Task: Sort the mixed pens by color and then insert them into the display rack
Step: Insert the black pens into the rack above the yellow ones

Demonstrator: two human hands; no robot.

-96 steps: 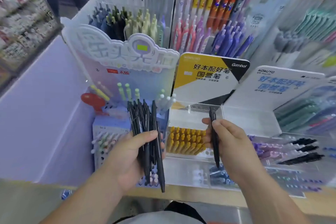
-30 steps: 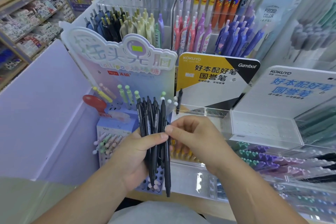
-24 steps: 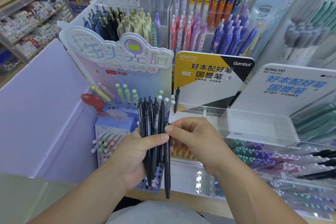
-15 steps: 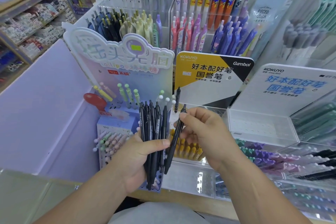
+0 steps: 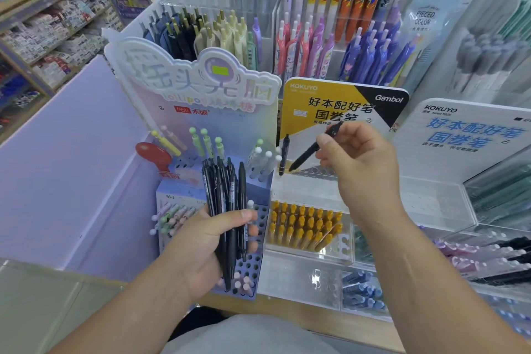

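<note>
A: Head view. Left hand?
B: Left hand [image 5: 207, 241] sits low, centre-left. Fingers and thumb are wrapped round a bundle [image 5: 227, 201] of black pens, clicker ends up, tips down past the palm. The bundle is roughly upright, in front of the blue hole block [image 5: 257, 264].
A: Right hand?
B: Right hand [image 5: 359, 164] is higher, right of centre. Thumb and fingers pinch one black pen [image 5: 309, 154] near its upper end. The pen is tilted, tip down-left, clip end up-right across the yellow sign [image 5: 330, 106].
A: Where's the tip?
B: Right at the top tier of the clear rack [image 5: 316, 190], by its row of holes. Whether it's in a hole, cannot tell.
A: Anything in the rack already?
B: One standing pen [image 5: 284, 152], black and upright, at the left end of that tier, just beside the held pen's tip. The lower tier has yellow pens [image 5: 304, 224] packed in rows.
A: Surroundings?
B: A pastel lollipop stand [image 5: 201, 86] with ball-topped pens is left of the rack. Trays [image 5: 488, 253] of purple and black pens are to the right, blurred. Everything stands on a wooden counter [image 5: 287, 313]. The hands are well apart.
</note>
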